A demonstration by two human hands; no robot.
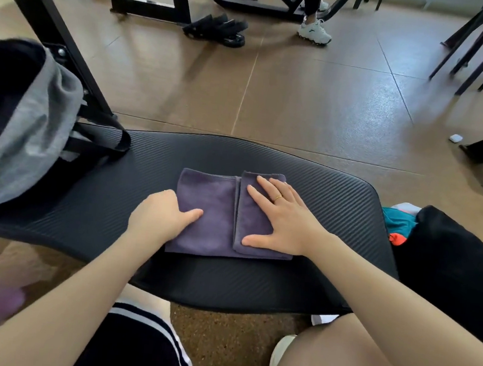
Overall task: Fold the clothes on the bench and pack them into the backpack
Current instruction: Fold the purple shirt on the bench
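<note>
Right hand [282,216] lay flat, fingers spread on purple towel [214,209], left hand [162,215] gripped its edge, black bench [337,186] mid-frame, brown floor [302,94] beyond, grey backpack [24,129] at left

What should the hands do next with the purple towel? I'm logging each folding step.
Probably fold the left part over the right flap. The right hand lies flat on the flap already folded onto the purple towel, while the left hand grips its left edge. The backpack waits open on the bench.
</note>
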